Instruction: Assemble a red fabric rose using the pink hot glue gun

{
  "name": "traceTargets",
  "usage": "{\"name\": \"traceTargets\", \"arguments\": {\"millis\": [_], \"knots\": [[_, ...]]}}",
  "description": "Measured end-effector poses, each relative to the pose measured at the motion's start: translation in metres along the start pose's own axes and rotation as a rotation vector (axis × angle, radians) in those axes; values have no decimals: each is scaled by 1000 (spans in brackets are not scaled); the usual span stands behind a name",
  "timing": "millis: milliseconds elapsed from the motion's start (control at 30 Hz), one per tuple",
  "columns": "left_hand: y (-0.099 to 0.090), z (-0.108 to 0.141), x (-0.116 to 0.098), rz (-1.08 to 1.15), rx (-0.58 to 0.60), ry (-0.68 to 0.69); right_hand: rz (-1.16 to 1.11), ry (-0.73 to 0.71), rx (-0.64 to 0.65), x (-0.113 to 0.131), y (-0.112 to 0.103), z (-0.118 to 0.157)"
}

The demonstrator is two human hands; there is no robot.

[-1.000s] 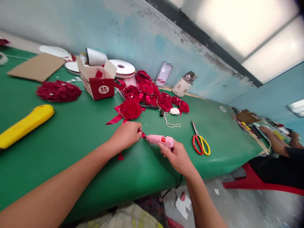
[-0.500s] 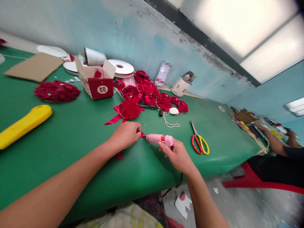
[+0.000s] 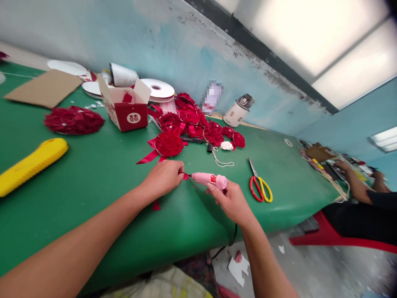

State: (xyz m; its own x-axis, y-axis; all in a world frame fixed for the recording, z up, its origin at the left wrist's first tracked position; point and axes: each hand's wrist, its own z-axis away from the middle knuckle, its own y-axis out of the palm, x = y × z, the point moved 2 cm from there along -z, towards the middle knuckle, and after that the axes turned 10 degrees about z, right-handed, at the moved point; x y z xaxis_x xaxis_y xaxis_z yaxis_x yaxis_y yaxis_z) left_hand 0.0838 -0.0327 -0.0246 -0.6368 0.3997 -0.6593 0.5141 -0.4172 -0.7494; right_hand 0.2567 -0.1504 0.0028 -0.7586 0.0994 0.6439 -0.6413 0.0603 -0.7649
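My left hand (image 3: 168,175) is closed around a strip of red ribbon (image 3: 186,176); one end shows past the fingertips and a cut tail shows below the wrist. In my right hand (image 3: 228,198) is a pink hot glue gun (image 3: 208,179), gripped from behind with its dark nozzle pointing left. The nozzle tip is at the ribbon end near my left fingers; whether they touch I cannot tell. A black cord runs down from beneath my right wrist over the table edge. Just beyond my left hand lies a red ribbon rosette (image 3: 169,143) with tails.
Scissors (image 3: 259,184) with red and yellow handles lie to the right. Behind are piled red rosettes (image 3: 192,118), a small red box (image 3: 132,114), ribbon spools (image 3: 158,88) and a bottle (image 3: 238,111). A yellow cutter (image 3: 34,165) lies left. A co-worker's arm (image 3: 356,184) shows far right.
The glue gun's nozzle has shifted very slightly at the ribbon end. Both hands keep their hold and nearly the same place.
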Motion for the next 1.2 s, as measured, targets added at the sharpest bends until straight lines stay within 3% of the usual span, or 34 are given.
{"name": "traceTargets", "arguments": {"millis": [600, 1000, 1200], "knots": [[0, 1, 0, 4, 5, -15, 70, -26, -46, -2, 3, -1], [1, 0, 1, -5, 8, -9, -41, 15, -74, 6, -6, 5], [1, 1, 1, -9, 6, 3, -12, 0, -47, 2, 4, 4]]}}
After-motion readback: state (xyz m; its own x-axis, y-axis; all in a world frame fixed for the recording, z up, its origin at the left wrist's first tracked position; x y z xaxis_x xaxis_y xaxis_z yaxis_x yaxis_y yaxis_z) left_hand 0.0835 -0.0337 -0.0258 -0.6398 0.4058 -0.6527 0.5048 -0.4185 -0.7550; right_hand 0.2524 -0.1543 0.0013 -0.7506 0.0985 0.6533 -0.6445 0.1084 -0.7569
